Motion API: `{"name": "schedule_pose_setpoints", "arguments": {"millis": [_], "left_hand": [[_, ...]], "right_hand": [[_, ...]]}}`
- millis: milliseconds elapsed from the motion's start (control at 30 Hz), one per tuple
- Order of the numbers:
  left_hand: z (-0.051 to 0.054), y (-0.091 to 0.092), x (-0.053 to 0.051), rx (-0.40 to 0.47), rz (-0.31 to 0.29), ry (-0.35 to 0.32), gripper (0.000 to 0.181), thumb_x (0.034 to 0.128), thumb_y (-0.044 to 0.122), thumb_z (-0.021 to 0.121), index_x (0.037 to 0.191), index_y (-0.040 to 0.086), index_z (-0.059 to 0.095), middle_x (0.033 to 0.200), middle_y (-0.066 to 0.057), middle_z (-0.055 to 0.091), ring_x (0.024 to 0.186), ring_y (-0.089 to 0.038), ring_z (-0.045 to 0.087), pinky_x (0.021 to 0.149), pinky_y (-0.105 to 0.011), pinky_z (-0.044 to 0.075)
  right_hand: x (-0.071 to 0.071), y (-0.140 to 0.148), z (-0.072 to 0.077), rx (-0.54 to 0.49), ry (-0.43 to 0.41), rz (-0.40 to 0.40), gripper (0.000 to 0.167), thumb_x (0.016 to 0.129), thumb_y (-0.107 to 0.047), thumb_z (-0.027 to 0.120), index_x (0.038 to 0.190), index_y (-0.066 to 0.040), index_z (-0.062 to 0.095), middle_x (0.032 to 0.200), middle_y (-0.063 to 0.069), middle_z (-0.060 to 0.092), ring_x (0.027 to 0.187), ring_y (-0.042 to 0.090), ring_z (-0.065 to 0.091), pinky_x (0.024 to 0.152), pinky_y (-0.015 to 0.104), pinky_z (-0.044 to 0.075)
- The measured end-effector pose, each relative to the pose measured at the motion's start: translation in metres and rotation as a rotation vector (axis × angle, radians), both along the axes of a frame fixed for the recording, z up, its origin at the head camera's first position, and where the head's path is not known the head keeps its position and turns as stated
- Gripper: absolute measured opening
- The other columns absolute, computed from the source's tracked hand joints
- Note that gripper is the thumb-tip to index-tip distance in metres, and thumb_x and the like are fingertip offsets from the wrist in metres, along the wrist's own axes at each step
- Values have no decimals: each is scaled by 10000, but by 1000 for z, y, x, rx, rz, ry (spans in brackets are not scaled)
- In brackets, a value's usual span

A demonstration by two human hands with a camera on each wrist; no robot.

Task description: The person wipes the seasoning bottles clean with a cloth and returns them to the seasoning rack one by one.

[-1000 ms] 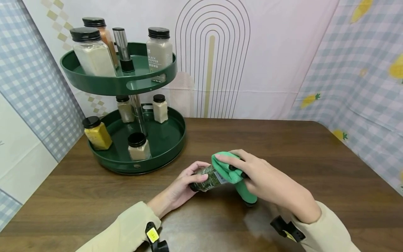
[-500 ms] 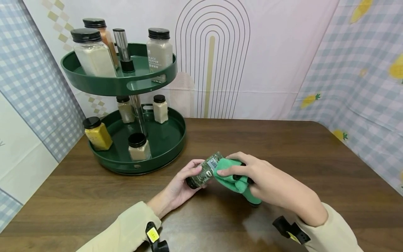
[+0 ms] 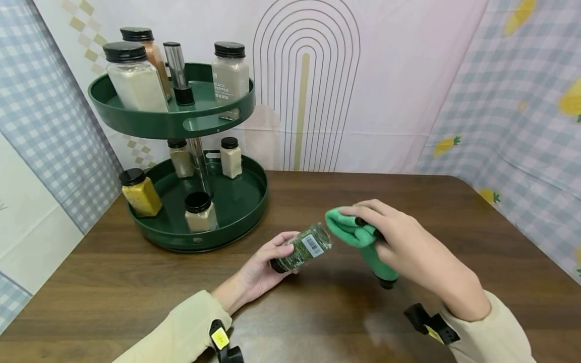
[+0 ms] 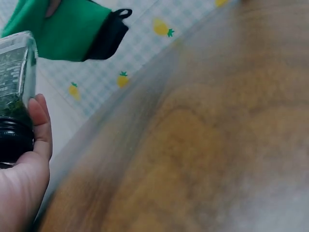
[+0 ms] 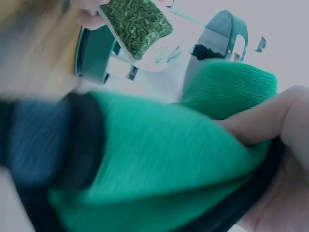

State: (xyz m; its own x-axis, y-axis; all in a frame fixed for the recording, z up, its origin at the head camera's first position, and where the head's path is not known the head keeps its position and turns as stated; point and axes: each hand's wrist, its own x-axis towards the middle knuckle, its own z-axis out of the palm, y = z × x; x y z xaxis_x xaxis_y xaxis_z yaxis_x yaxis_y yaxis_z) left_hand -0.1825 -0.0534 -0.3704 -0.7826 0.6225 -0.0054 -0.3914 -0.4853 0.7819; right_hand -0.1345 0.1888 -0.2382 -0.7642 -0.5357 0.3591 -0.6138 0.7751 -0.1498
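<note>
My left hand [image 3: 258, 267] grips a clear jar of green dried herbs [image 3: 303, 251] near its black lid. The jar lies tilted, its base pointing up and to the right, with a white barcode label facing up. Crumpled in my right hand [image 3: 399, 239] is a green cloth [image 3: 351, 229] with dark edging, one end hanging down. A small gap separates cloth and jar. In the right wrist view the herbs [image 5: 137, 26] show through the jar beyond the cloth [image 5: 154, 150]. The left wrist view has the jar [image 4: 14, 77] at its left edge, the cloth [image 4: 63, 34] behind.
A green two-tier rack stands at the back left. Its upper tray [image 3: 150, 123] holds large jars, one a pepper jar [image 3: 230, 75], round a metal post. Small jars stand on the lower tray [image 3: 240, 201], a yellow jar [image 3: 141, 194] at its edge. Brown table [image 3: 363, 186] lies beneath.
The cloth has come off the jar, and my right hand has moved right and up with it. My left hand has turned the jar, bringing the barcode label into view.
</note>
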Motion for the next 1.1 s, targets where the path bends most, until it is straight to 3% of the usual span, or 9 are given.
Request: {"name": "schedule_pose_setpoints", "arguments": {"millis": [167,333,467,667,800,933,1033,1100], "left_hand": [[0,0,1,-5,-15,34,293,865,150,607,1147,202,548,1090,-32,542,909,-164,528,710,-250,449],[2,1,1,9,76,-30,235,881,118,562,1101,198,545,1111,-38,484,948,-166,479,741,-241,430],[2,2,0,46,155,-98,192,883,85,532,1046,186,539,1099,-41,466,941,-160,471,728,-228,424],[4,1,0,76,177,-131,193,889,103,573,1062,173,527,1121,-55,474,973,-175,494,762,-242,445],[9,-2,0,45,170,-89,239,891,80,558,1109,155,496,1173,-75,443,1023,-195,488,807,-270,464],[15,-3,-1,-67,205,10,339,862,7,549,1168,117,453,1193,-84,428,1003,-195,506,798,-287,493],[19,-3,-1,-187,264,98,388,840,2,597,1175,83,419,1139,-71,466,918,-177,552,773,-299,508],[23,-3,-1,-265,315,156,407,829,19,629,1168,65,408,1082,-57,502,852,-163,574,758,-317,513]], "right_hand": [[-3,-9,-10,-22,-23,74,603,843,83,504,1363,-217,449,1236,-20,542,1023,133,584,825,352,502],[1,-14,-17,24,-48,93,584,868,26,544,1386,-217,426,1169,-70,546,942,55,576,797,276,498],[5,-15,-16,79,-74,75,486,863,49,534,1292,-181,517,1063,-78,560,826,38,542,728,241,482],[-2,-3,-11,179,-124,83,479,787,156,501,1081,-200,630,1036,-49,589,857,117,564,708,290,472],[-13,10,-13,247,-78,5,524,746,174,513,1047,-228,667,1018,-26,607,903,201,570,712,362,434],[-30,13,-32,298,-48,-99,517,744,136,570,1149,-178,630,1064,63,606,929,281,570,713,418,433],[-40,9,-48,333,-122,-78,475,781,33,640,1222,-133,586,1105,106,595,953,301,574,749,446,471],[-42,5,-55,357,-231,-54,459,829,-144,678,1269,-116,552,1162,124,572,1003,309,554,807,467,468]]}}
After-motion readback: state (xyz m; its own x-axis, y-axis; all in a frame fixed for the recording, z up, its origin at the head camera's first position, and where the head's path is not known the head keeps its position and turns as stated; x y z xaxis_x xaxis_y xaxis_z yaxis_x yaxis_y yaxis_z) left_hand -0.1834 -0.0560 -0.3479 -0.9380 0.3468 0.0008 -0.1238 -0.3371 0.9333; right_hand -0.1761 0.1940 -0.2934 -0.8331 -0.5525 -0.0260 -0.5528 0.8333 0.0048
